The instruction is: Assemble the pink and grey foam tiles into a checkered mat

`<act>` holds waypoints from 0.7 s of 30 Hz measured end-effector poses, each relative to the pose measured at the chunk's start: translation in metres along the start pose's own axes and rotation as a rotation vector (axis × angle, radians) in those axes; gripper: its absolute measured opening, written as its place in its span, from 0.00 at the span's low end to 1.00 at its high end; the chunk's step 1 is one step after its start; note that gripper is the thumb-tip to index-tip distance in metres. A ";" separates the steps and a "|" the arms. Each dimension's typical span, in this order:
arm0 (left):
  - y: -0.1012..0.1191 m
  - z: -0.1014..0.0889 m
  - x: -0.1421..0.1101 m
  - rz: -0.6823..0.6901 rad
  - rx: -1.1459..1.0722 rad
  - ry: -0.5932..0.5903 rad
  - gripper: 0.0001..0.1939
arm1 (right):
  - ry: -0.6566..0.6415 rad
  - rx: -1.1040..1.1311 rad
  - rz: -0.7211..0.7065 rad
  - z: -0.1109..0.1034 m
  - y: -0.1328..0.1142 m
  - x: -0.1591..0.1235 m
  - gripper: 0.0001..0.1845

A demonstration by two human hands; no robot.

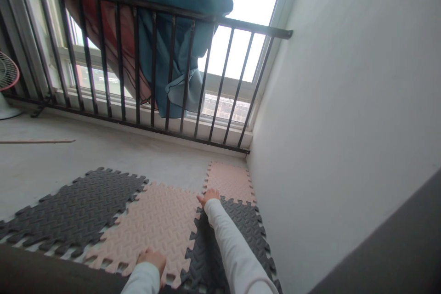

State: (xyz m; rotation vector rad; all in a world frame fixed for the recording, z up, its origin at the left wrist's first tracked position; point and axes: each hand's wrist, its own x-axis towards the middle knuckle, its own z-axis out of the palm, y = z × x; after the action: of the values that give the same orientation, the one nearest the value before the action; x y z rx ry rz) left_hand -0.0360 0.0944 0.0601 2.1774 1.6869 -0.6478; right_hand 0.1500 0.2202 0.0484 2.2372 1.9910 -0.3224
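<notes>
So the middle pink tile (165, 220) is on the floor (144, 156) between the left dark tile (82, 202) and the right dark tile (246, 218). Left hand (151, 259)'s near its front edge, right hand (208, 196)'s at its far-right corner; can't tell if either grip's closed.

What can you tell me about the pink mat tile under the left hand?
The pink tile is pale, looks like foam, and has raised short ribs and jigsaw-toothed edges. It lies roughly flat on the pale floor, between a left dark tile and a right dark tile. Floor shows through gaps along its left edge. The left hand rests on its near part; the right hand is by its far right corner, contact unclear.
</notes>
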 end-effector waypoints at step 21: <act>-0.001 0.000 -0.001 0.035 0.009 0.031 0.25 | 0.015 0.081 0.004 0.001 0.046 0.001 0.25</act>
State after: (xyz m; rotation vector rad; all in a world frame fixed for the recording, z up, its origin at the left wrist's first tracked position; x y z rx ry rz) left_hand -0.0374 0.0943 0.0607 2.2286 1.6606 -0.6173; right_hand 0.1959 0.2151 0.0451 2.2977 2.0158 -0.3931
